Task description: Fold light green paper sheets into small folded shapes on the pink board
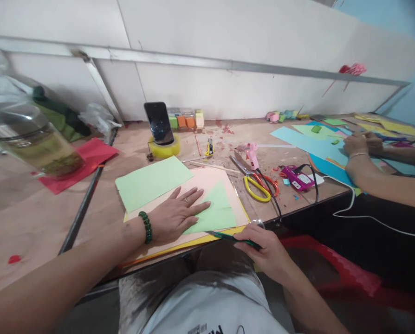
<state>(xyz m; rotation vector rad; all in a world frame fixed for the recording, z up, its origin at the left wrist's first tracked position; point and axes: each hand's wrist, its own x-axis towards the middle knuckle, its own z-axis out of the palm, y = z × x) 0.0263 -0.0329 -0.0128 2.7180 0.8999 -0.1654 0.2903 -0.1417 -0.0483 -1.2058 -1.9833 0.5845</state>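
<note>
Green paper [216,206] under flat left hand [179,213], right hand's [261,248] grip (fingers curled) around dark-green cutter [237,238]

Scissors [257,188] right of paper [153,182]; phone [158,123] behind.

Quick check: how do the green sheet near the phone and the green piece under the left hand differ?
The green sheet looks four-sided; the green piece comes to a point at its far end. No hand touches the green sheet, while the left hand lies flat on the green piece. Both are pale green and overlap pink paper.
</note>
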